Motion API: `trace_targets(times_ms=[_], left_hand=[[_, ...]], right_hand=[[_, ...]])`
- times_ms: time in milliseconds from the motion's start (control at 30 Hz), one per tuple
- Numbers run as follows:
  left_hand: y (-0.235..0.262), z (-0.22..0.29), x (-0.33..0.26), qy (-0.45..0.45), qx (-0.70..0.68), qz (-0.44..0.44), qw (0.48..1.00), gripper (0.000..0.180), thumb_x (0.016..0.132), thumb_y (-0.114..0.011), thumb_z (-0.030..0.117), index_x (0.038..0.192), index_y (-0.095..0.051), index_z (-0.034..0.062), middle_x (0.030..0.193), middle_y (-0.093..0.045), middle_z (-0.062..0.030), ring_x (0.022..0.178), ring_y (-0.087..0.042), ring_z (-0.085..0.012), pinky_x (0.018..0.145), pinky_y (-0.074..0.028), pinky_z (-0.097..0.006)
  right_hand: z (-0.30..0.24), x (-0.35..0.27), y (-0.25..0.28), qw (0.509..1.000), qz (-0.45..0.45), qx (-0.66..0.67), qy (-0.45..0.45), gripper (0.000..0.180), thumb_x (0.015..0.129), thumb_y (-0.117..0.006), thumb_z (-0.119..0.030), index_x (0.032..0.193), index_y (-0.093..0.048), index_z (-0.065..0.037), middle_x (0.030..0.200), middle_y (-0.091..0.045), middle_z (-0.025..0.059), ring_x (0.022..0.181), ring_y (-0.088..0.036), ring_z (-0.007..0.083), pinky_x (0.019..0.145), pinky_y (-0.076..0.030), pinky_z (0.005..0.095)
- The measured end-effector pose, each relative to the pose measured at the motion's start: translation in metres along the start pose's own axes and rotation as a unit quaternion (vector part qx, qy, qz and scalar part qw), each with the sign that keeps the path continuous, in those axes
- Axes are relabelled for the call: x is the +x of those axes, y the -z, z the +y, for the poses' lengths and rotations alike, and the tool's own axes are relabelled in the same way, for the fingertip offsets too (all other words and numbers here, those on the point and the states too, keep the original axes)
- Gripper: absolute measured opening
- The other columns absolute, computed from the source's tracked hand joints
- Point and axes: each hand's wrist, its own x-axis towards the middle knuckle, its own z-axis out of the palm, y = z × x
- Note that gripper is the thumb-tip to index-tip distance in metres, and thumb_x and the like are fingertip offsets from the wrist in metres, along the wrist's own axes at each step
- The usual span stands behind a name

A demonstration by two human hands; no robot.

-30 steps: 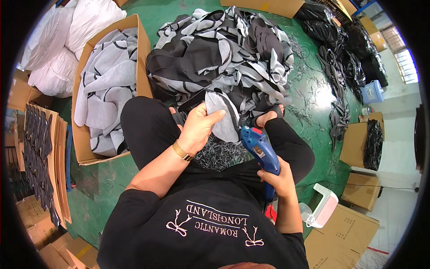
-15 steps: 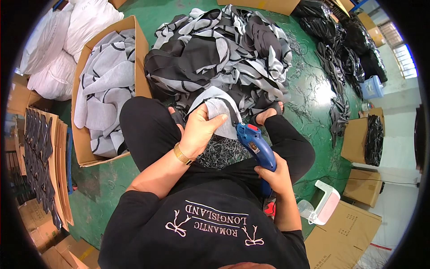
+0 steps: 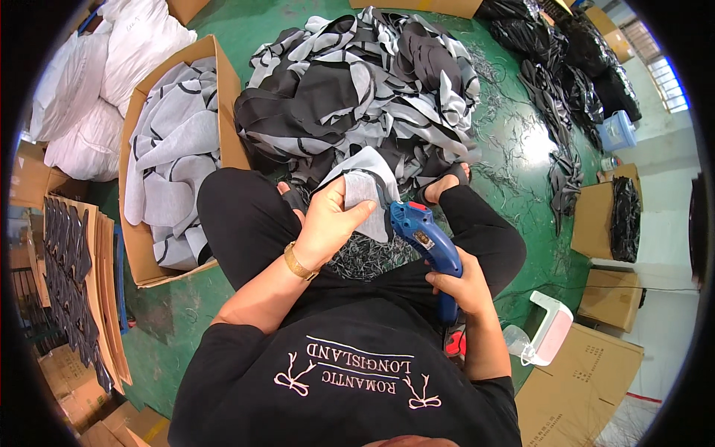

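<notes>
My left hand (image 3: 328,223), with a gold watch at its wrist, pinches a light grey fabric piece (image 3: 366,184) crossed by a black strip. My right hand (image 3: 463,281) is wrapped around the handle of blue electric scissors (image 3: 424,232) with a red button on top. The head of the scissors touches the right edge of the fabric; the blades are mostly hidden there. Between my legs, below the fabric, lies a heap of thin grey and black trimmings (image 3: 365,258).
Ahead is a large pile of grey and black fabric pieces (image 3: 320,97). A cardboard box (image 3: 229,97) of similar pieces stands at left, near white sacks (image 3: 78,67). Black bags (image 3: 588,63) and cardboard boxes (image 3: 611,298) line the right. A white-and-pink stool-like object (image 3: 553,328) is right of me.
The fabric has tilted and its top corner now points up further right. The scissors' head has shifted slightly left and up along the fabric's edge. Both hands keep their hold.
</notes>
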Motion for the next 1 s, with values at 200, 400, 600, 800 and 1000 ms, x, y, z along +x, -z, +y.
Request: trace_targets(times_ms=[200,400,600,800,1000], left_hand=[[0.001,0.003,-0.005,0.013,0.024,-0.039,0.999,0.029,0.084,-0.061,-0.004,0.114,-0.057,-0.001,0.103,-0.064,-0.0021,0.093,-0.059,-0.0082,0.084,-0.048,-0.026],[0.003,0.009,-0.009,0.003,0.101,-0.063,0.993,0.032,0.083,-0.061,-0.005,0.114,-0.057,-0.0005,0.101,-0.064,-0.0002,0.091,-0.058,-0.0059,0.083,-0.047,-0.023],[0.003,0.012,-0.01,0.006,0.102,-0.066,0.993,0.033,0.082,-0.061,-0.005,0.114,-0.057,-0.0003,0.101,-0.063,0.0008,0.09,-0.057,-0.0047,0.082,-0.046,-0.023],[0.002,0.017,-0.011,0.012,0.117,-0.072,0.99,0.032,0.082,-0.061,-0.004,0.113,-0.056,-0.0001,0.1,-0.062,0.0012,0.09,-0.057,-0.0043,0.081,-0.046,-0.023],[-0.002,0.026,-0.013,0.011,0.123,-0.086,0.989,0.026,0.083,-0.059,-0.002,0.108,-0.059,0.001,0.093,-0.062,0.002,0.083,-0.056,-0.0038,0.074,-0.048,-0.023]], right_hand=[[0.0,0.004,0.001,0.999,-0.022,0.046,-0.015,0.034,0.068,-0.07,-0.004,0.1,-0.058,0.004,0.082,-0.06,0.0065,0.061,-0.057,0.0129,0.055,-0.049,0.0273],[-0.002,0.005,0.005,0.993,-0.053,0.1,-0.041,0.034,0.065,-0.071,-0.007,0.095,-0.059,0.004,0.073,-0.058,0.0057,0.057,-0.057,0.0147,0.053,-0.048,0.0269],[0.001,0.002,0.006,0.989,-0.053,0.127,-0.052,0.033,0.064,-0.071,-0.007,0.094,-0.06,0.004,0.071,-0.057,0.0056,0.055,-0.056,0.0153,0.052,-0.048,0.0268],[0.005,0.0,0.01,0.986,-0.079,0.133,-0.065,0.04,0.068,-0.07,-0.006,0.104,-0.058,0.005,0.085,-0.06,0.0075,0.067,-0.058,0.0139,0.056,-0.05,0.028],[0.004,0.003,0.006,0.988,-0.046,0.145,-0.038,0.034,0.063,-0.071,-0.007,0.093,-0.06,0.005,0.072,-0.058,0.0065,0.056,-0.056,0.0156,0.051,-0.048,0.0276]])
